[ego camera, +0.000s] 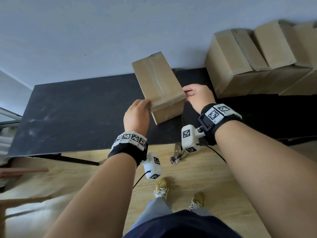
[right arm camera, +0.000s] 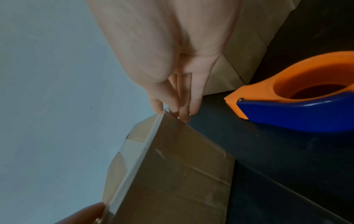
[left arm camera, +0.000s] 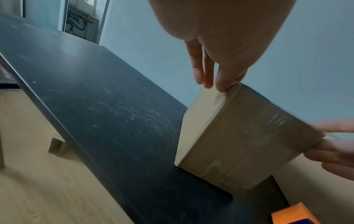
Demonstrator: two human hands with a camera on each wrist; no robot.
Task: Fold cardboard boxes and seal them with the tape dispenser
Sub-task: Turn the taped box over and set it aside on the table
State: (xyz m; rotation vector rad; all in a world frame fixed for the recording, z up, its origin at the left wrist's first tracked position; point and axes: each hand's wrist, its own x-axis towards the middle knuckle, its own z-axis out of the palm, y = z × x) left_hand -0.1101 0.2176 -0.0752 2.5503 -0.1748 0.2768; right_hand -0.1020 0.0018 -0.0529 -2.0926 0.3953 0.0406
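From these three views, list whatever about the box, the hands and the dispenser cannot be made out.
- Head view: the orange and blue plastic tape dispenser is hidden behind the right hand and wrist.
- Brown cardboard box: its underside and far end are hidden by its own body in all views.
- Left wrist view: the dispenser is cut by the bottom edge.
- Left hand: its fingertips are hidden behind the box edge in the head view.
- Stacked brown cardboard boxes: blurred, cut by the right edge.
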